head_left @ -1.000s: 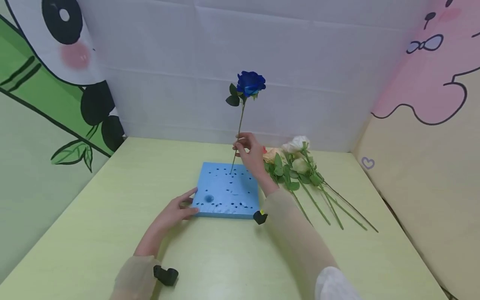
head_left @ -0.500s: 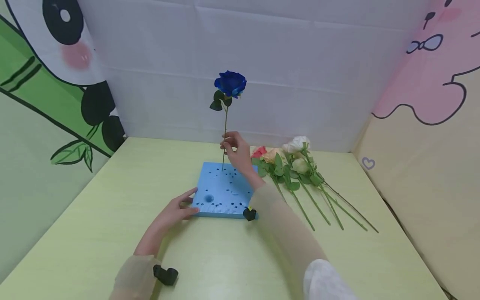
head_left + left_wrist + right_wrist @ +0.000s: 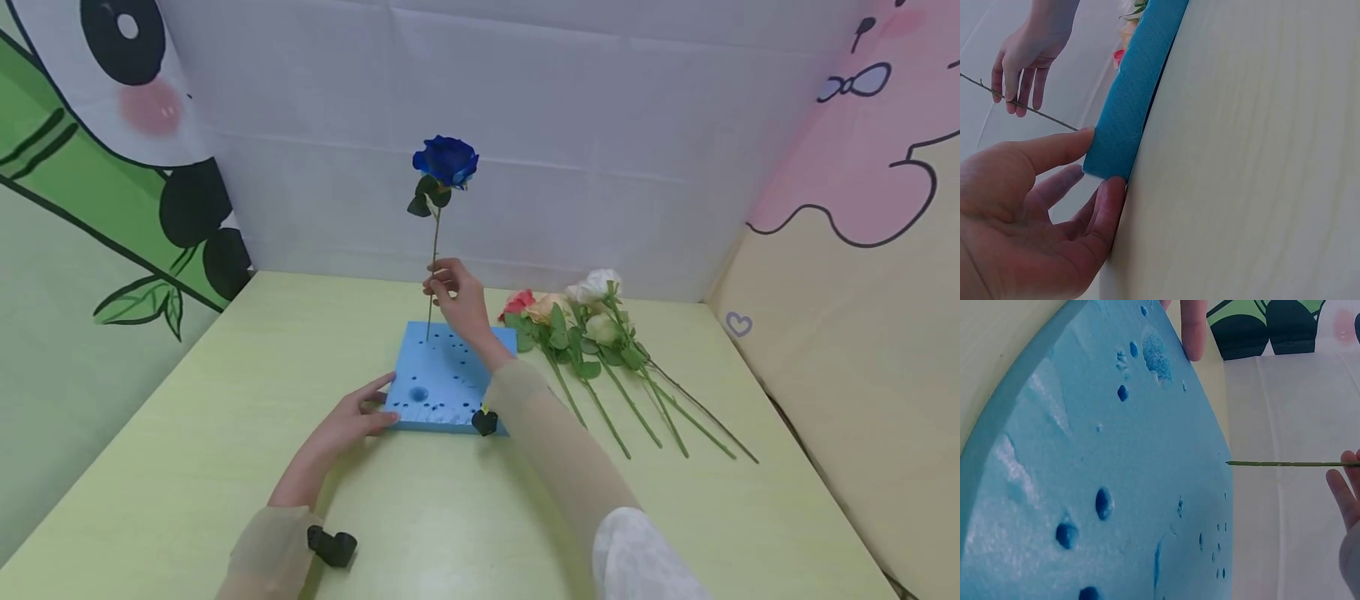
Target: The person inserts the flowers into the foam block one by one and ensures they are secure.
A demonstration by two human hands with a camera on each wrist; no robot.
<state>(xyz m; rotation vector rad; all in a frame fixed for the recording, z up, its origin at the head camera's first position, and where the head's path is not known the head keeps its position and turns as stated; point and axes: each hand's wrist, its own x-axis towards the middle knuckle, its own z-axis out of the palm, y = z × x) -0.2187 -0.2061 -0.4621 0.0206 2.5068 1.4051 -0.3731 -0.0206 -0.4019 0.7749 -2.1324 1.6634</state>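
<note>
The right hand (image 3: 457, 302) pinches the stem of the blue rose (image 3: 445, 160), held upright with its tip at the far left of the blue foam block (image 3: 450, 379). Keeping the stem vertical and centred on 1 hole should seat it cleanly. The left hand (image 3: 347, 422), fingers relaxed, steadies the block's near corner on the counter (image 3: 187, 433). Spare roses (image 3: 592, 333) lie just right, well clear of the stem.

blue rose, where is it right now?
Head view: the blue rose stands upright left of centre, its stem pinched by the right hand, its tip at the far edge of the blue foam block.
</note>
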